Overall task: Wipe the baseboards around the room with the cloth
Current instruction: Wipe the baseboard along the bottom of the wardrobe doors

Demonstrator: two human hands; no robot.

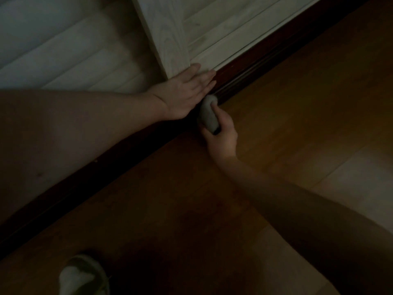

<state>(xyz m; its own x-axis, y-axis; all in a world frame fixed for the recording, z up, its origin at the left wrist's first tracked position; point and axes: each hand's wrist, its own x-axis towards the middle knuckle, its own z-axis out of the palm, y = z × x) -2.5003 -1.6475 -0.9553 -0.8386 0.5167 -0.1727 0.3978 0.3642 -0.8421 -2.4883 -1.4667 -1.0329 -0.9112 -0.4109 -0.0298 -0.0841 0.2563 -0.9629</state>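
**A:** Where is the cloth [208, 113] right now?

**B:** In the right hand [221, 139]. It is a pale grey wad, and the fingers curl round its lower end, so the hand is clenched on it. Most of the wad sticks out past the fingers, up toward the wall.

**A:** Does it touch the baseboard [251, 70]?

**B:** The free, rounded end of the wad lies against the dark reddish baseboard, right where the board meets the wooden floor [297, 107]. The gripping fingers sit lower, over the floor, so the cloth reaches ahead of the hand rather than being hidden under it.

**A:** And the left hand [187, 92]?

**B:** It holds nothing. It lies flat with its fingers straight and together, palm against the pale panelled wall [74, 60], fingertips at the top edge of the baseboard and just beside a light wooden upright [168, 35] that stands out from the wall. Its little-finger side is just above the cloth; whether the two touch I cannot tell in this dim light.

**A:** How does the baseboard run?

**B:** Diagonally, from the lower left up to the upper right, between wall and floor. The left forearm crosses over part of it.

**A:** Anything else in view?

**B:** A foot in a pale sock and a light slipper [85, 275] at the bottom edge, on the floor, well apart from both hands.
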